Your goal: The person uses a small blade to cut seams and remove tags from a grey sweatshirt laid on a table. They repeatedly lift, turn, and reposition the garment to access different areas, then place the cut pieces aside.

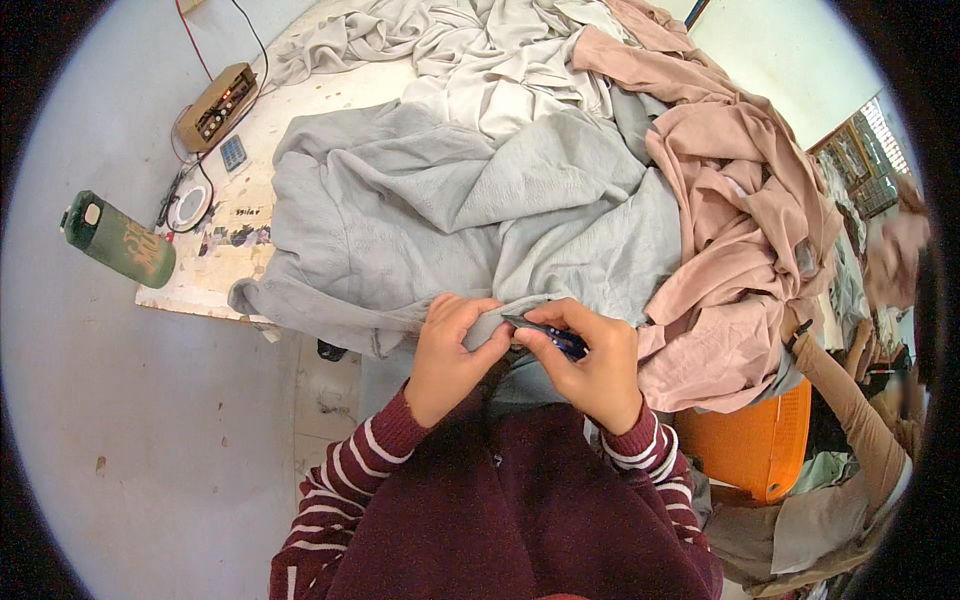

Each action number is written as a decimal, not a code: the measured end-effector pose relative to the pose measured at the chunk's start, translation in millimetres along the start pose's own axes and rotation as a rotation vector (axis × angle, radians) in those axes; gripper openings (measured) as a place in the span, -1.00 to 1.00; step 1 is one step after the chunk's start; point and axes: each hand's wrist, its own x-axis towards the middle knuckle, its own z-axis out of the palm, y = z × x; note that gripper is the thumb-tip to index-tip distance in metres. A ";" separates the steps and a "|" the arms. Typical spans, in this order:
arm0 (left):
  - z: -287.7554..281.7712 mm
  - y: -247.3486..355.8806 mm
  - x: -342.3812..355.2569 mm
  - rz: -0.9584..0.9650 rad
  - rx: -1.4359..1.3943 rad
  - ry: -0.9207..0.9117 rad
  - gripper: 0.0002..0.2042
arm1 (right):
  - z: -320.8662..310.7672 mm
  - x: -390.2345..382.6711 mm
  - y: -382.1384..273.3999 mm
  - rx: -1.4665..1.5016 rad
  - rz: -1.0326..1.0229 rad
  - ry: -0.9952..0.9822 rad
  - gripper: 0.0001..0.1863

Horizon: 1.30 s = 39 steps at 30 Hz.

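forearms (375, 445) angle inward. the left hand (447, 352) pinches the near edge of grey cloth (400, 220) heaped on the tabletop (255, 185); the right hand (602, 368) pinches a small dark tool (568, 342) at that edge.

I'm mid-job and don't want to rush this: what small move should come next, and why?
Probably shift the left hand slightly back along the grey cloth before working the tool. The left hand pinches the cloth's near edge, and the right hand holds the tool with its tip very close to that pinch; whether the tip touches cloth is hard to tell.
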 end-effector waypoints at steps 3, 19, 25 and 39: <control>0.2 0.6 -0.5 0.000 -0.012 -0.008 -0.81 | -1.7 1.9 5.1 0.156 0.019 0.081 -0.72; -12.7 0.2 14.0 -0.477 -0.650 -0.133 -0.80 | -31.1 38.5 79.9 0.375 0.106 0.646 -0.82; -36.5 -1.3 42.4 -0.453 -0.769 -0.248 -0.80 | -1.6 7.0 63.1 -0.022 -0.111 0.353 -0.76; 11.2 5.0 58.2 0.014 -0.131 -0.104 -0.60 | -48.3 37.0 88.6 0.752 0.268 0.020 -0.80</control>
